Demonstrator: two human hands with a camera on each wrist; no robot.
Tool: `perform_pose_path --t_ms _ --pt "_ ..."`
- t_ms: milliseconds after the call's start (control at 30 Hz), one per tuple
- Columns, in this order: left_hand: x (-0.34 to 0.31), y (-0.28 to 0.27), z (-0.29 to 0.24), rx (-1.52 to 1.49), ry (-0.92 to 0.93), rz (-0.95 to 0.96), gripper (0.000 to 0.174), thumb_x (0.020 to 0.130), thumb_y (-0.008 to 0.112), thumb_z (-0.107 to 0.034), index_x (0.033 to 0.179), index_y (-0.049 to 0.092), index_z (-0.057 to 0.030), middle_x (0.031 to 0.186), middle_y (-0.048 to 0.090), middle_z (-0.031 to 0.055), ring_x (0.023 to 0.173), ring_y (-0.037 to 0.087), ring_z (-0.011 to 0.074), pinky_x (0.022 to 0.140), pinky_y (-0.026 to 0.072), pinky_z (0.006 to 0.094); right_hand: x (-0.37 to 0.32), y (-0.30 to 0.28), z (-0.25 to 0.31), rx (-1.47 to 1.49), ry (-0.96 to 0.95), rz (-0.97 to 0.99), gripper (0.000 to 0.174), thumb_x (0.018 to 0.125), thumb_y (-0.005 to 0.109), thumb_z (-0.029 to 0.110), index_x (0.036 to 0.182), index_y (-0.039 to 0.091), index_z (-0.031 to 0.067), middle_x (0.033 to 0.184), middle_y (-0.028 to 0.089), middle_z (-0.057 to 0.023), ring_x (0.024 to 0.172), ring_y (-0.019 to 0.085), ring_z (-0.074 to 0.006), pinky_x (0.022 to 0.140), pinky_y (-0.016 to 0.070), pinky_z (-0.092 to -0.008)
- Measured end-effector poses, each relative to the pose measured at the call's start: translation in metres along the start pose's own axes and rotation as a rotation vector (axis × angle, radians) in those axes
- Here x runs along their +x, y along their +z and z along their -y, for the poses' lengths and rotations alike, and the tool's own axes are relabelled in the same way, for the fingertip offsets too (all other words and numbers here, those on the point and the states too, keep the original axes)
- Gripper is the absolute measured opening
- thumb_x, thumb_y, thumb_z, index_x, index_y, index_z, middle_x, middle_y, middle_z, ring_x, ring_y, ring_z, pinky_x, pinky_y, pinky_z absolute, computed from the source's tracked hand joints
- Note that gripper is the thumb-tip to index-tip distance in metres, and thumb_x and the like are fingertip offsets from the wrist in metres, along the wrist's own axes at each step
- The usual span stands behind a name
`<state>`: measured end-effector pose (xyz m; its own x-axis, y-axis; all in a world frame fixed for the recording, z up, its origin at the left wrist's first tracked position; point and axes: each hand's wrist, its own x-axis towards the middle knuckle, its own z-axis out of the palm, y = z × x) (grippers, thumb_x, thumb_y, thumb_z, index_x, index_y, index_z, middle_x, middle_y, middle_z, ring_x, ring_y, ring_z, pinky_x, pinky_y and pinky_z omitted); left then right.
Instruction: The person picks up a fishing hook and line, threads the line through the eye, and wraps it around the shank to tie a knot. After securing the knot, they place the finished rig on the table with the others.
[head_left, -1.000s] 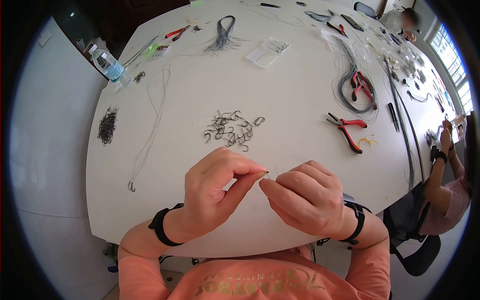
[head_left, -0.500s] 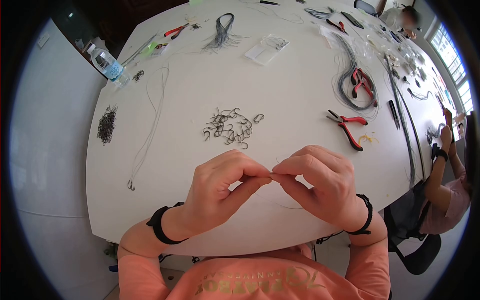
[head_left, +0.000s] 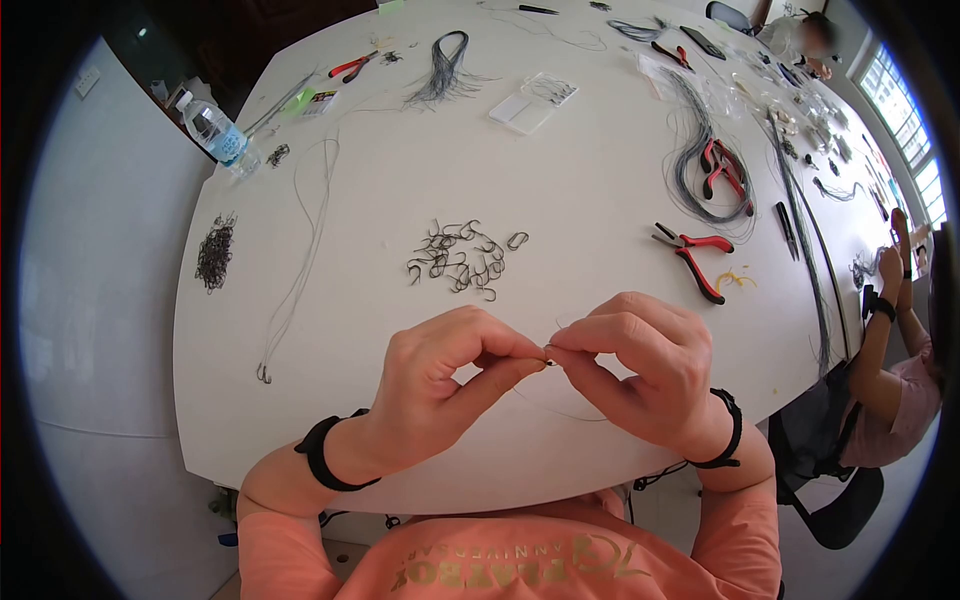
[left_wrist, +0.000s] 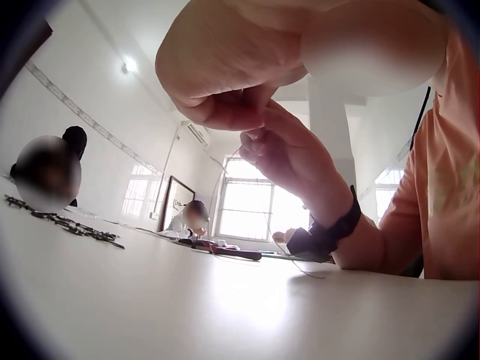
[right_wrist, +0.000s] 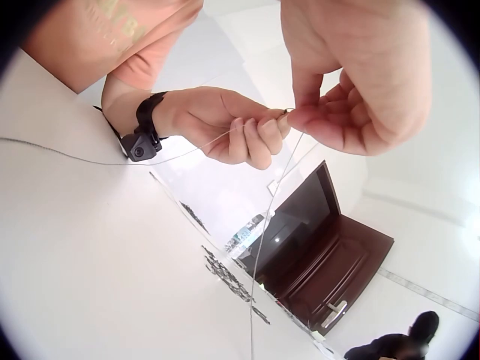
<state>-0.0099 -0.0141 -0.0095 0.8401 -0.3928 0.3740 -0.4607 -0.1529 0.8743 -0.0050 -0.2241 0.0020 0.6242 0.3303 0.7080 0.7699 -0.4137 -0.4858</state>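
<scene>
Over the near part of the table my left hand (head_left: 440, 375) pinches a small dark fish hook (right_wrist: 287, 111) between thumb and forefinger, most of it hidden by the fingers. Fingertip to fingertip with it, my right hand (head_left: 640, 370) pinches a thin grey fishing line (right_wrist: 259, 251) at the hook. One end of this line hangs down and another trails across below the hands in the right wrist view. Just beyond my hands lies a loose pile of fish hooks (head_left: 460, 258), with one small loop-shaped piece (head_left: 517, 240) beside it.
Red-handled pliers (head_left: 695, 262) lie right of the hooks, near a coil of line (head_left: 690, 190). A dark heap of hooks (head_left: 214, 252), a long looped line (head_left: 315, 225) and a water bottle (head_left: 220, 132) are at left. Behind stands a clear box (head_left: 535, 103). Other people sit around the table.
My right hand has risen from below the left fingertips and now pinches right against them. The dark tip, hidden half a second ago, shows again between the fingers.
</scene>
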Motion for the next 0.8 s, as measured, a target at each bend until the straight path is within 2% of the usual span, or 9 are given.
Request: perform_pose_path --t_ms 333,667,800 --pt "0.0009 -0.0010 0.0011 0.078 0.066 -0.004 0.010 0.086 0.076 0.003 0.093 0.071 -0.0039 0.081 0.070 0.0046 0.064 0.062 0.0112 0.052 0.0468 0.0247 -0.0014 0.0002 -0.0008 -0.049 -0.032 0.006 0.020 0.074 0.077 -0.001 0.087 0.066 0.0089 0.066 0.054 -0.0014 0.054 0.053 -0.0190 0.050 0.0420 -0.0313" --pt "0.0014 -0.0029 -0.0036 0.098 0.032 0.001 0.010 0.086 0.077 0.000 0.092 0.072 -0.0056 0.081 0.071 0.0030 0.064 0.061 0.0111 0.050 0.0444 0.0250 -0.0017 -0.0003 0.0002 -0.056 -0.041 -0.006 0.020 0.074 0.078 0.000 0.087 0.065 0.0087 0.066 0.054 -0.0015 0.053 0.053 -0.0188 0.049 0.0414 -0.0311" --pt "0.0020 -0.0021 -0.0039 0.179 0.091 -0.029 0.012 0.084 0.079 0.000 0.091 0.072 -0.0059 0.076 0.069 0.0025 0.061 0.058 0.0127 0.049 0.0430 0.0257 -0.0017 -0.0004 -0.0010 -0.052 -0.062 -0.012 0.021 0.074 0.079 0.001 0.089 0.066 0.0085 0.066 0.055 -0.0015 0.054 0.053 -0.0185 0.049 0.0413 -0.0310"
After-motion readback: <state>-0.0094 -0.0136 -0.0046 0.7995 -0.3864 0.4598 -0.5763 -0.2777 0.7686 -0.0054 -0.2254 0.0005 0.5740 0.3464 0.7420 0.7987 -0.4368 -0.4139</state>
